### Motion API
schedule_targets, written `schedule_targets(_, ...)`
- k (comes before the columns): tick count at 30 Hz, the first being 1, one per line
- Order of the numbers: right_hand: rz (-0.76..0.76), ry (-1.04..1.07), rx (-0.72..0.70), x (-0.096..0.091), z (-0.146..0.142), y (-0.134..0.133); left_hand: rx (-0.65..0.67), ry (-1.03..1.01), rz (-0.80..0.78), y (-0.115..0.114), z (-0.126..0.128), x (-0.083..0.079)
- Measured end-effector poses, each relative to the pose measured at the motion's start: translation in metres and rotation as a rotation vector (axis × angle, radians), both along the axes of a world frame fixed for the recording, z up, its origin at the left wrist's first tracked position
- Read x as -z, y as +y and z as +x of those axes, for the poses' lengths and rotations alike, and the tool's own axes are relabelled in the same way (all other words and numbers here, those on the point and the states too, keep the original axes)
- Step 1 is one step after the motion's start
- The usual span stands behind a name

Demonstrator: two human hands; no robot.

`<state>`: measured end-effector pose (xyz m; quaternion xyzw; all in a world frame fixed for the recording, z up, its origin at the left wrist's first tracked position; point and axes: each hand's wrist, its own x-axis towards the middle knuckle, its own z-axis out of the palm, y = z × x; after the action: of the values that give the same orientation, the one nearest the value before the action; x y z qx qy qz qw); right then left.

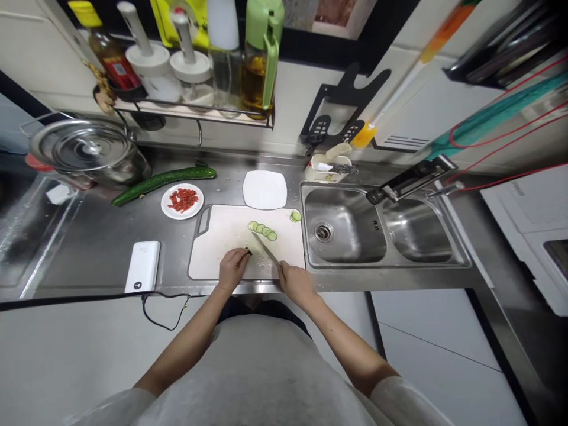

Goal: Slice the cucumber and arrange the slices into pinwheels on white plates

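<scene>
My right hand (293, 283) is closed round the handle of a kitchen knife (265, 247), whose blade slants up and left over the white cutting board (222, 236). The fingers of my left hand (232, 267) pinch a small dark green piece, which looks like a cucumber end (249, 252), left of the blade. Just beyond the knife tip, several cucumber slices (262, 230) lie in an overlapping row. A few more slices (295, 216) sit at the board's far right corner.
Behind the board are a white square plate (265, 190), a plate of red pieces (182, 200) and a long cucumber (164, 180). A double sink (346, 254) adjoins on the right. A white power bank (142, 266) lies left; a lidded pot (89, 154) stands farther back.
</scene>
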<state>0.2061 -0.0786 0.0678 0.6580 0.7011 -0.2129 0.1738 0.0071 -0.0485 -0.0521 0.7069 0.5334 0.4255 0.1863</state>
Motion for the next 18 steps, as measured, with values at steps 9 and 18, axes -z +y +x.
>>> schedule_targets(9, -0.008, 0.02, -0.041, 0.004, -0.008, -0.007, -0.003, -0.024, 0.05, 0.004, 0.003, 0.006)
schedule_targets(18, -0.022, 0.034, -0.048, 0.003, -0.011, -0.008, 0.014, -0.001, 0.079, 0.004, 0.004, 0.01)
